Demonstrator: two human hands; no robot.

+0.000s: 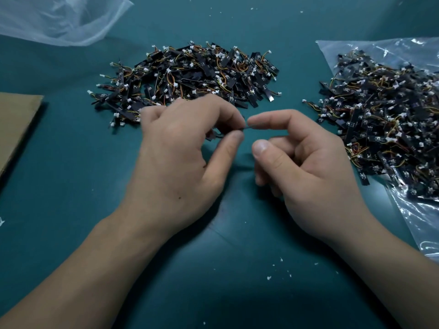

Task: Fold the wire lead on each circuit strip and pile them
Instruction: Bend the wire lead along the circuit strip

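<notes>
Two hands: left hand [180, 150] pinches a thin black circuit strip [244, 127]; right hand [308, 167] touches it with a straight forefinger, gripping nothing.

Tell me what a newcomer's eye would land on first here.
Bare hands meet mid-table: the left hand pinches a small dark circuit strip, the right hand touching its tip with a forefinger. Behind them sprawls a heap of strips with white connectors; a second heap lies on a clear plastic bag at right.
</notes>
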